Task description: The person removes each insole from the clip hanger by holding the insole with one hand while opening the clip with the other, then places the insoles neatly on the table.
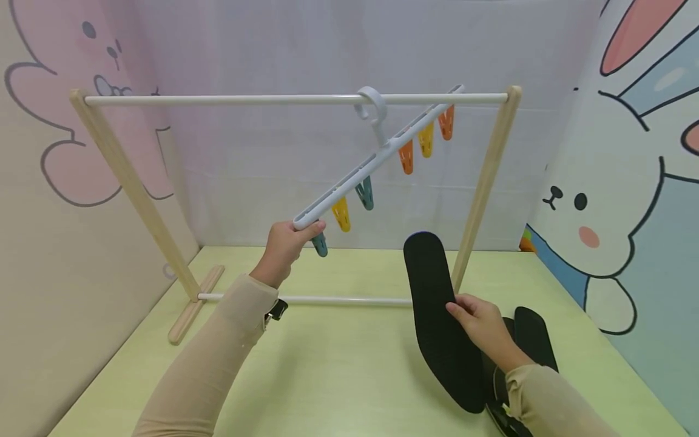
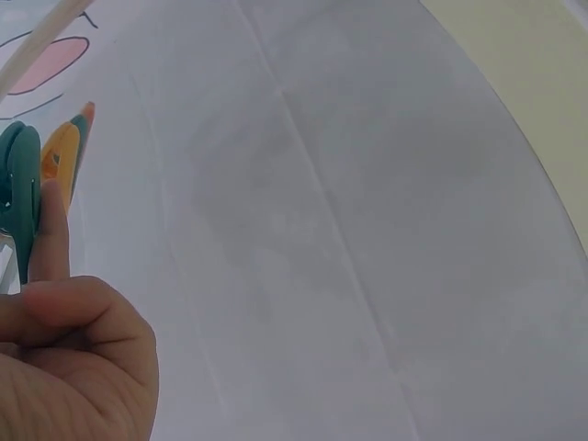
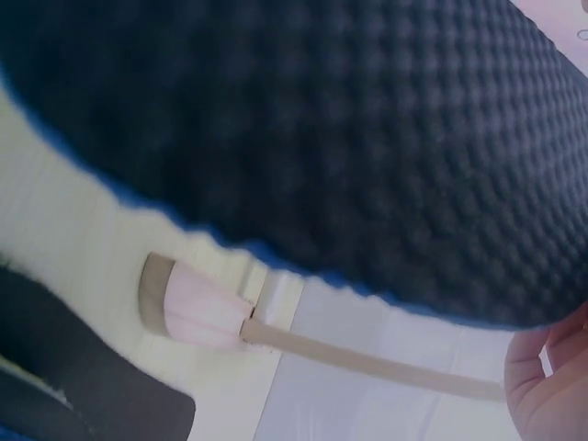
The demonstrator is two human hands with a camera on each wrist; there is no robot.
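Observation:
A white clip hanger (image 1: 355, 173) hangs by its hook (image 1: 374, 106) from the rack's upper bar, turned aslant with its near end toward me. Teal, yellow and orange clips, such as a yellow clip (image 1: 341, 214), dangle beneath it. My left hand (image 1: 284, 249) grips the near end beside a teal clip (image 2: 18, 184). In my right hand (image 1: 486, 328) a black insole (image 1: 437, 315) is pinched at its edge and held upright above the table, apart from the clips. Its textured face (image 3: 322, 138) fills much of the right wrist view.
The drying rack has wooden side posts (image 1: 133, 188), a white top bar (image 1: 229, 100) and a lower bar (image 1: 344, 301). Another black insole (image 1: 534, 334) and dark footwear (image 1: 502, 413) lie on the table (image 1: 327, 364) at the right. Cartoon-printed panels flank the table.

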